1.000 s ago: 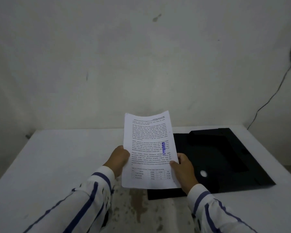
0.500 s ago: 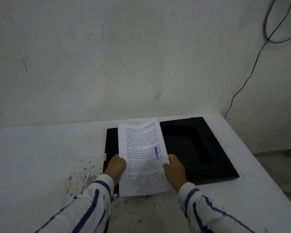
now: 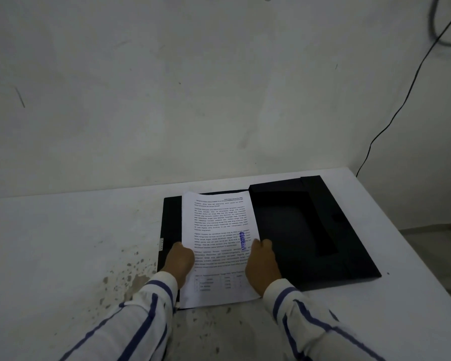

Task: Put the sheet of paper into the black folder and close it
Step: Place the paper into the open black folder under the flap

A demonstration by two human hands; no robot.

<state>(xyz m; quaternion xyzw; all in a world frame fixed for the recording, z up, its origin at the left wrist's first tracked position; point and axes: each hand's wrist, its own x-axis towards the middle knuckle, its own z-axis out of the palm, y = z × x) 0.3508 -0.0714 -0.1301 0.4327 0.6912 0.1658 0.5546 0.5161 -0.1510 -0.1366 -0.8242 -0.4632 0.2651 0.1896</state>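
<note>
Paper (image 3: 219, 230) (thin, floppy) lay at frame centre over the black folder (image 3: 310, 230), left hand (image 3: 179, 261) and right hand (image 3: 262, 267) pinching its side edges.

Matt black folder (image 3: 305, 230); smooth white printed paper (image 3: 219, 246); striped cloth sleeves (image 3: 146, 308); stained, rough-looking white table (image 3: 63, 256) left of the folder.

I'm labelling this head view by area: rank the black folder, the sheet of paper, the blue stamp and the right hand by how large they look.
1. black folder, lying open
2. sheet of paper
3. right hand, though it is nearer the camera
4. blue stamp
</note>
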